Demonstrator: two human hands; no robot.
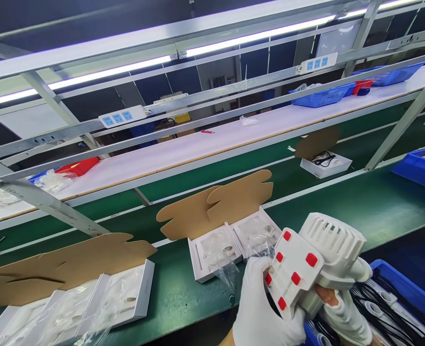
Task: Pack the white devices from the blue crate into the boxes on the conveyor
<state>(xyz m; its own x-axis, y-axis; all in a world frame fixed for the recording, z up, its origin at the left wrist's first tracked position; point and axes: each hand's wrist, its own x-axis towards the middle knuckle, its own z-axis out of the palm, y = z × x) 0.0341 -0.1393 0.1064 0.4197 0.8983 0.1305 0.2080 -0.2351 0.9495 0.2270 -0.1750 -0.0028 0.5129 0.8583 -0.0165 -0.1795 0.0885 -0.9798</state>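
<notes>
The white plastic device with a ribbed round head and a flat plate carrying red square pads [308, 262] is held up above the near edge of the green conveyor belt [378, 202], in front of the person. The left hand [261, 307], in a white glove, is closed around the plate side from below. The right hand [345, 307], also gloved, grips the underside near the round head, its fingers curled on the body. Just below the right hand stands a blue plastic bin [410, 290] with black cables and white parts inside.

On the belt, close behind the device, lies an open white box with a brown cardboard lid [230, 240], with clear bags in its compartments. It seems the person is checking or turning the device; placing it into this box would call for lowering it with both hands.
</notes>
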